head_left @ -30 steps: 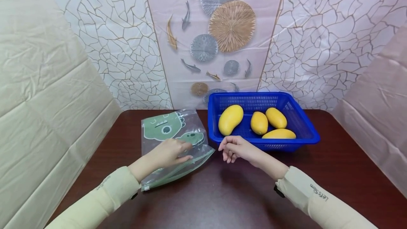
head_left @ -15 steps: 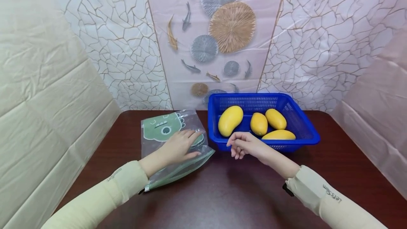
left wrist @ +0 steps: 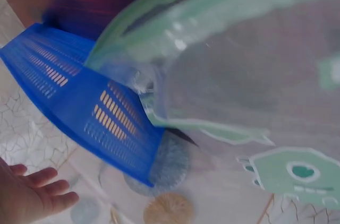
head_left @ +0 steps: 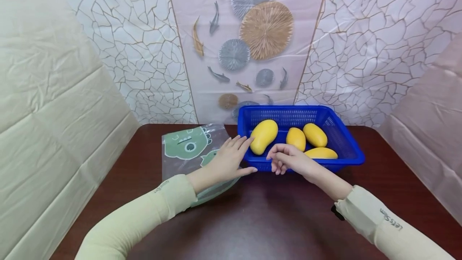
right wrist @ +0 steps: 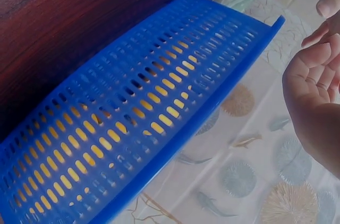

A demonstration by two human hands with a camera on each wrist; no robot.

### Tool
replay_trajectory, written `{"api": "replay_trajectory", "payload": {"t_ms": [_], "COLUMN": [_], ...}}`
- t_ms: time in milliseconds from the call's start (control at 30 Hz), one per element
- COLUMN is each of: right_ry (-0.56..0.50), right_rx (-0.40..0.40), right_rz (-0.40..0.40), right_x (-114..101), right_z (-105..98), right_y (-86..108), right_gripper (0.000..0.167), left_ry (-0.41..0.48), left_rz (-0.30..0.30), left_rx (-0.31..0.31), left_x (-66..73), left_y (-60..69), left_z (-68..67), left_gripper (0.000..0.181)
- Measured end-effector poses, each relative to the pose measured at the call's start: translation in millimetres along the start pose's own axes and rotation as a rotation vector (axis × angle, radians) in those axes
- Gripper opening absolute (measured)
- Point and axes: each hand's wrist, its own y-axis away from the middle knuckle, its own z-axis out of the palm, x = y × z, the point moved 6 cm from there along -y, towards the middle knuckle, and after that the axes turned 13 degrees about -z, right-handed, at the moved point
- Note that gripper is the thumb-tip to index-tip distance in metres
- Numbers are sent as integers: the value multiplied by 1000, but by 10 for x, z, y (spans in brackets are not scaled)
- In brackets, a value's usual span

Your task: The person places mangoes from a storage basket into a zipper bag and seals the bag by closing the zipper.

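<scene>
My left hand [head_left: 227, 159] reaches over the bag's right side to the blue basket's near left corner. Its fingers are spread and nearly straight, the tips in front of the leftmost mango [head_left: 266, 131]; whether they touch it I cannot tell. In the left wrist view the left hand [left wrist: 34, 195] holds nothing. My right hand [head_left: 294, 159], fingers loosely curled, hovers by the front rim of the basket [head_left: 346, 160] and grips nothing. Several yellow mangoes lie inside, one at front [head_left: 322, 153] partly hidden by the rim. A clear zip bag [head_left: 180, 163] printed with green cartoon creatures lies flat.
All this stands on a dark red-brown table [head_left: 252, 220]. Behind it hangs a patterned backdrop [head_left: 267, 31], with a pale cloth wall [head_left: 65, 111] on the left and another [head_left: 429, 103] on the right. The basket's slotted side [right wrist: 117, 118] fills much of the right wrist view.
My left hand has moved right and forward from the bag's middle to the basket's corner, its fingers spreading. My right hand has shifted right and slightly forward along the basket's front. The mangoes stay put.
</scene>
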Motion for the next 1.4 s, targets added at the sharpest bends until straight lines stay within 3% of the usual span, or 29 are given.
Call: {"api": "replay_trajectory", "payload": {"t_ms": [233, 433, 667, 833, 1067, 1300, 1400], "right_ry": [49, 69, 97, 100, 138, 177, 207], "right_rx": [26, 55, 87, 117, 150, 171, 171], "right_rz": [10, 25, 43, 31, 71, 42, 44], "right_x": [-16, -25, 19, 22, -7, -50, -57], "right_z": [-109, -229, -382, -473, -625, -762, -806], "right_y": [35, 66, 112, 120, 148, 125, 122], "right_gripper": [27, 28, 29, 29, 23, 19, 21], "left_ry": [35, 92, 69, 69, 53, 101, 119], "left_rz": [-36, -107, -131, -149, -177, -241, -245], "left_rx": [44, 44, 78, 94, 12, -126, -145], "left_x": [39, 17, 98, 69, 72, 11, -11], "left_y": [-179, -372, -602, -741, -774, -792, -788], "left_z": [115, 196, 278, 345, 459, 544, 563], "left_gripper": [82, 78, 82, 87, 88, 80, 78]}}
